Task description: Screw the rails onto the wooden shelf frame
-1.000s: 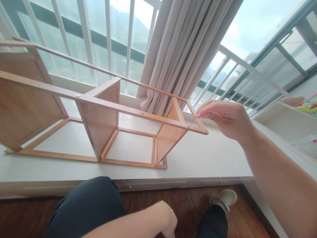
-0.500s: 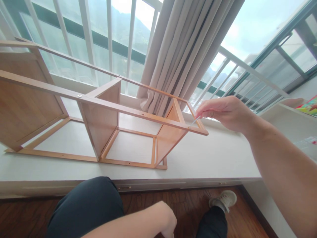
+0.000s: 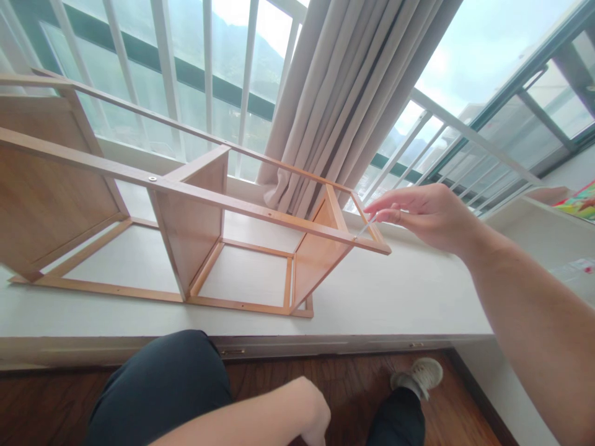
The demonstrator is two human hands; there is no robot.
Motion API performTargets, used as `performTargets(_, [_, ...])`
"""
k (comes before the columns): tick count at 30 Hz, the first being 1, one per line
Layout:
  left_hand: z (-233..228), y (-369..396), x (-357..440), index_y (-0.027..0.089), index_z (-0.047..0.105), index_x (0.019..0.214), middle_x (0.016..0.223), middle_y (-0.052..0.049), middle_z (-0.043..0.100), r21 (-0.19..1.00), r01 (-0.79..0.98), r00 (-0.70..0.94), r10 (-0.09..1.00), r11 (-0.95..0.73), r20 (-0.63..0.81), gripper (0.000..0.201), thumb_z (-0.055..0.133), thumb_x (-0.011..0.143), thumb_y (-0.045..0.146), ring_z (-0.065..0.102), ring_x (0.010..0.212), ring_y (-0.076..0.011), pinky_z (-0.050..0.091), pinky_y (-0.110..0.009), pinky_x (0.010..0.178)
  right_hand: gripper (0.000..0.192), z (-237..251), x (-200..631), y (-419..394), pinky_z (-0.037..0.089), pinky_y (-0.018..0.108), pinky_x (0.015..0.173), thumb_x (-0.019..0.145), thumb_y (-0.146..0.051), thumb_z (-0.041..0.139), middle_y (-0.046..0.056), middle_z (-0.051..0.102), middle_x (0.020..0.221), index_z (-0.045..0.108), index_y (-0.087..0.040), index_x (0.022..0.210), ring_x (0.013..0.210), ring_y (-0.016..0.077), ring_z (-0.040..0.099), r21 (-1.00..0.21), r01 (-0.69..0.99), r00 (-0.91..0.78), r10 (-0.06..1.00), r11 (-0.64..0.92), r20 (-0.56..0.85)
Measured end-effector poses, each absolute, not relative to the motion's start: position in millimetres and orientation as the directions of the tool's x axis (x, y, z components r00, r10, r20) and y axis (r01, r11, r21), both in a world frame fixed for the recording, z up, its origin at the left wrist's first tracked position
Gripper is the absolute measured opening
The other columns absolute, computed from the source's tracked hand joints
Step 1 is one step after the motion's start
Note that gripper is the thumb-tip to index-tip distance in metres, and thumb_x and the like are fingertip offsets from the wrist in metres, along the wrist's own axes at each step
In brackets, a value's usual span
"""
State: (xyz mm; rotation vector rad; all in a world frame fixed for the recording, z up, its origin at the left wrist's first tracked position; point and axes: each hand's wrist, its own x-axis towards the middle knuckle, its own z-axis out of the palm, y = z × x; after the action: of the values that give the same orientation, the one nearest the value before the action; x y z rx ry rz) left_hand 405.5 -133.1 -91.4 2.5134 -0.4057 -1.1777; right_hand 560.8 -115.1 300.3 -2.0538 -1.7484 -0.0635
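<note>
A wooden shelf rack [image 3: 209,198] lies on its side, with its shelf boards standing upright between the rails. Thumb and fingers of my right hand [image 3: 413,210] are closed loosely around a thin silvery hex key [image 3: 365,228]. The key's far tip meets the upper front rail near its right end, beside the last shelf board [image 3: 318,257]. My left hand [image 3: 313,412] hangs low at the bottom middle, away from the rack; its fingers are mostly hidden or cut off by the frame edge.
The rack rests on a white window ledge [image 3: 400,297] with drawers in its front. Behind it are white railings [image 3: 207,74] and a beige curtain [image 3: 344,80]. My knee [image 3: 162,384] and a shoe [image 3: 425,375] are below, over the dark wooden floor. A white cabinet [image 3: 543,229] stands at right.
The fingers of my right hand have loosened and spread a little around the hex key, the index finger straighter. The rack and my left hand stay in place.
</note>
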Motion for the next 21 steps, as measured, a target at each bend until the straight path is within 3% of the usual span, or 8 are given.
performTargets(7, [-85.1, -131.7, 404.2, 0.029, 0.078, 0.13, 0.122, -0.016, 0.08, 0.4, -0.121, 0.606, -0.387, -0.908, -0.695, 0.061, 0.076, 0.074, 0.051, 0.076, 0.111, -0.0457, 0.061, -0.061, 0.086, 0.04, 301.4, 555.2, -114.2, 0.054, 0.044, 0.078, 0.089, -0.068, 0.071, 0.003, 0.079, 0.078, 0.08, -0.03, 0.081, 0.079, 0.0281, 0.073, -0.243, 0.96, 0.213, 0.922, -0.136, 0.325])
performTargets(12, [-86.8, -132.1, 403.4, 0.024, 0.08, 0.128, 0.12, -0.018, 0.08, 0.411, -0.112, 0.623, -0.386, -0.905, -0.68, 0.063, 0.078, 0.072, 0.053, 0.075, 0.109, -0.0474, 0.061, -0.062, 0.087, 0.043, 302.2, 551.5, -115.4, 0.053, 0.042, 0.077, 0.089, -0.069, 0.07, 0.004, 0.08, 0.084, 0.081, -0.028, 0.083, 0.081, 0.0271, 0.073, -0.246, 0.962, 0.2, 0.925, -0.122, 0.322])
performTargets(18, [-82.8, -131.8, 401.7, 0.03, 0.08, 0.127, 0.119, -0.015, 0.081, 0.411, -0.109, 0.632, -0.383, -0.905, -0.674, 0.057, 0.077, 0.074, 0.051, 0.076, 0.109, -0.0457, 0.061, -0.062, 0.088, 0.037, 300.8, 552.1, -116.5, 0.054, 0.04, 0.075, 0.091, -0.063, 0.072, 0.005, 0.081, 0.089, 0.082, -0.027, 0.087, 0.083, 0.0262, 0.074, -0.25, 0.962, 0.194, 0.923, -0.112, 0.333])
performTargets(21, [-81.9, -132.1, 401.0, 0.029, 0.079, 0.13, 0.12, -0.015, 0.081, 0.38, -0.122, 0.624, -0.368, -0.917, -0.69, 0.055, 0.072, 0.08, 0.051, 0.076, 0.111, -0.0437, 0.061, -0.059, 0.089, 0.035, 301.1, 550.7, -116.6, 0.052, 0.039, 0.074, 0.091, -0.06, 0.073, 0.003, 0.079, 0.08, 0.081, -0.026, 0.083, 0.077, 0.0245, 0.071, -0.253, 0.959, 0.208, 0.919, -0.125, 0.334])
